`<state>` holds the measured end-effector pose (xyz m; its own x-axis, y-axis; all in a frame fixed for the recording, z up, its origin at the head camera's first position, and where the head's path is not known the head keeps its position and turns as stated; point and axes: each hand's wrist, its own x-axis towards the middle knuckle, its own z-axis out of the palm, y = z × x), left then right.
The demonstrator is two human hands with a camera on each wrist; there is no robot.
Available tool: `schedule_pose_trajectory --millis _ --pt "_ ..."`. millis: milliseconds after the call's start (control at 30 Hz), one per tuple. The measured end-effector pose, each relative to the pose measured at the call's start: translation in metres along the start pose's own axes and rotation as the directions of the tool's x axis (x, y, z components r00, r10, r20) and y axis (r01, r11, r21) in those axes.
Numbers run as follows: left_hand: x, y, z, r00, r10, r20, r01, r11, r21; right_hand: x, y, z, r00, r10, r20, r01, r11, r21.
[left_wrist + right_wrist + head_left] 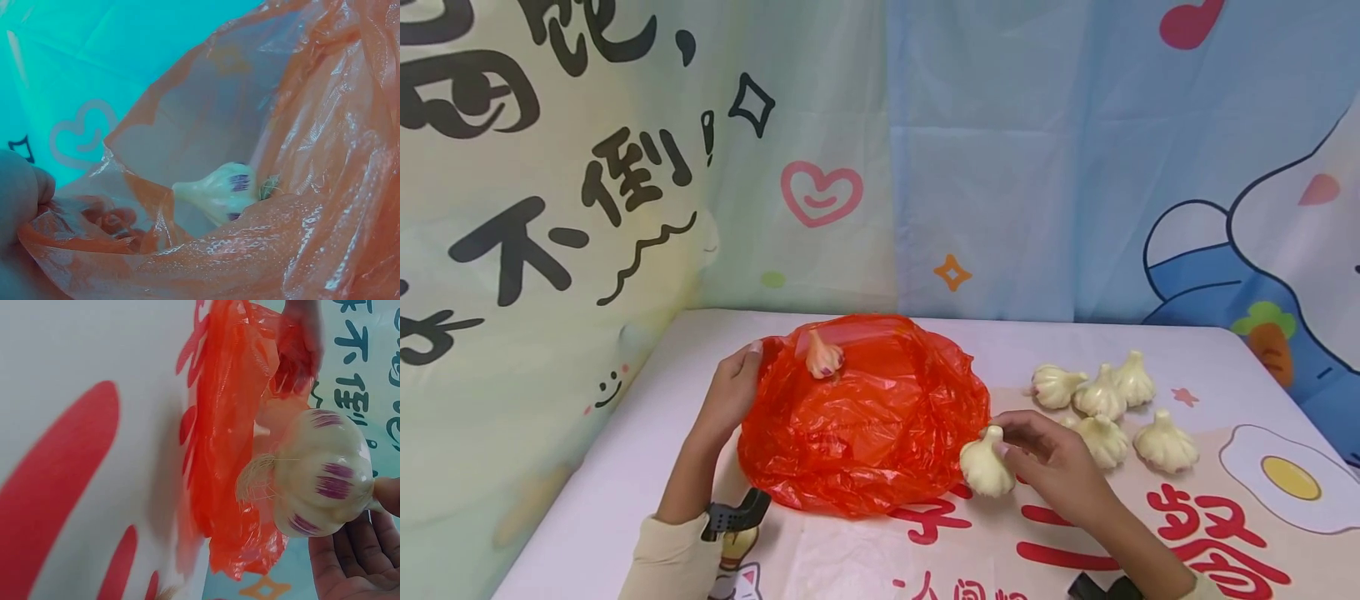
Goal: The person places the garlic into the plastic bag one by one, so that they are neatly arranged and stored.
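Note:
A red plastic bag (880, 433) lies on the table with its mouth spread. My left hand (733, 392) pinches the bag's left edge between thumb and fingers, which show through the film in the left wrist view. Inside the bag, near that hand, rests one garlic bulb (219, 190). At the bag's right edge my right hand (1048, 458) holds another garlic bulb (987, 467) by its stem, roots facing the bag in the right wrist view (325, 472).
Several garlic bulbs (1101, 393) sit in a group on the table, right of the bag. The printed tablecloth (955, 550) covers the table. A patterned curtain (985, 167) hangs behind and along the left side.

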<state>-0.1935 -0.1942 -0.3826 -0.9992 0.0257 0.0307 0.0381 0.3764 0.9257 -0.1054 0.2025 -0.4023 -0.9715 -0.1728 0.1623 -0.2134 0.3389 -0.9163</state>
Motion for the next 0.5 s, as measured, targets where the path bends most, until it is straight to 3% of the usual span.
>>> schedule_pose_trajectory --millis 333,500 --pt "0.000 -0.002 0.000 1.000 0.023 -0.003 -0.023 1.000 0.000 0.020 -0.002 0.013 0.997 -0.076 -0.003 0.076 0.996 0.050" --pt "0.000 -0.002 0.000 1.000 0.008 0.000 -0.008 1.000 0.008 0.030 -0.001 0.017 0.998 -0.065 -0.002 0.065 0.995 0.080"
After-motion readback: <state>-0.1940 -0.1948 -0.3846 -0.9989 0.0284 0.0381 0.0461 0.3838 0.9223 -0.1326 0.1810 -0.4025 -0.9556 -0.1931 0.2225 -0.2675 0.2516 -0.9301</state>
